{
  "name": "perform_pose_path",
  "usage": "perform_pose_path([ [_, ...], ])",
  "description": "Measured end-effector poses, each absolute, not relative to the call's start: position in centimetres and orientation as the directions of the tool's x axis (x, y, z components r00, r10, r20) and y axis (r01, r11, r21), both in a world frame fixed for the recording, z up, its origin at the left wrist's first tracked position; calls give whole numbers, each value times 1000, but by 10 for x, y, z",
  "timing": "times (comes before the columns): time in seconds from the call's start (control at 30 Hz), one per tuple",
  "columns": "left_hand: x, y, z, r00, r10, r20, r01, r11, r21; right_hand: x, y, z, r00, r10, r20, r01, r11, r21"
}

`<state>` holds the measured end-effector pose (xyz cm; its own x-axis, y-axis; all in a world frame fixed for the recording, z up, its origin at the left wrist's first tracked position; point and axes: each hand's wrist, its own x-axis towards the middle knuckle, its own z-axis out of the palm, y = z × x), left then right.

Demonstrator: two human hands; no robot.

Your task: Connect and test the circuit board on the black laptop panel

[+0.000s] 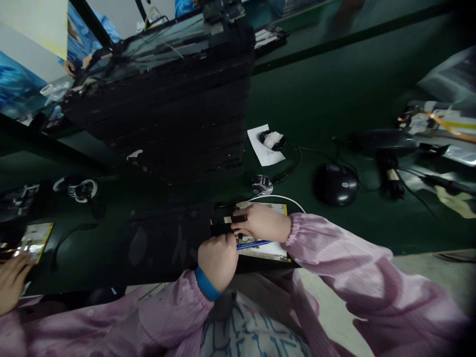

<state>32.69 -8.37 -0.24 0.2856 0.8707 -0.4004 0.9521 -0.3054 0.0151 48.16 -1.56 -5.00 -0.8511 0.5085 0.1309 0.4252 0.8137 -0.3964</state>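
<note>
Green bench matting (pixel 297 94) carries our work. Our left hand (pixel 217 263) curls shut, apparently around a blue-handled tool (pixel 253 243); our right hand (pixel 262 223) rests its fingers together on a dark strip (pixel 236 218) atop a yellow-edged card (pixel 273 253), its clamp uncertain (2 low wrists steady such fine work). A black tray stack (pixel 163 109) bounds the far side; matting extends rightward to a black domed device (pixel 334 184).

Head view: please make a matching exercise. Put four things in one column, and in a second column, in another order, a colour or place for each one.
Things:
1. Wrist strap
2. Sleeves
3. White paper sheet
4. Right hand

Colours or places:
A. On the yellow-edged card
B. Pink
C. On the green work surface
D. Blue

Pairs: 1-D, 2-B, 3-C, 4-A
</note>
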Motion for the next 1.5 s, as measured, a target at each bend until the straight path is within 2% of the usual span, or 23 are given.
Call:
perform_pose_path([
  [0.5, 328, -82, 0, 277, 872, -404, 955, -295, 19, 482, -14, -46, -855, 510, 99, 426, 797, -427],
  [0.77, 327, -82, -2, 278, 871, -406, 956, -293, 26, 480, -16, -46, -866, 489, 103, 420, 824, -380],
  [1.07, 324, -83, -2, 296, 876, -380, 952, -304, 40, 487, -15, -50, -823, 559, 96, 444, 741, -504],
  [1.23, 323, -83, 4, 282, 850, -445, 957, -279, 75, 488, -17, -45, -826, 558, 73, 443, 725, -528],
  [1.5, 324, -86, 6, 295, 850, -437, 955, -270, 119, 487, -22, -45, -826, 550, 123, 436, 763, -477],
])
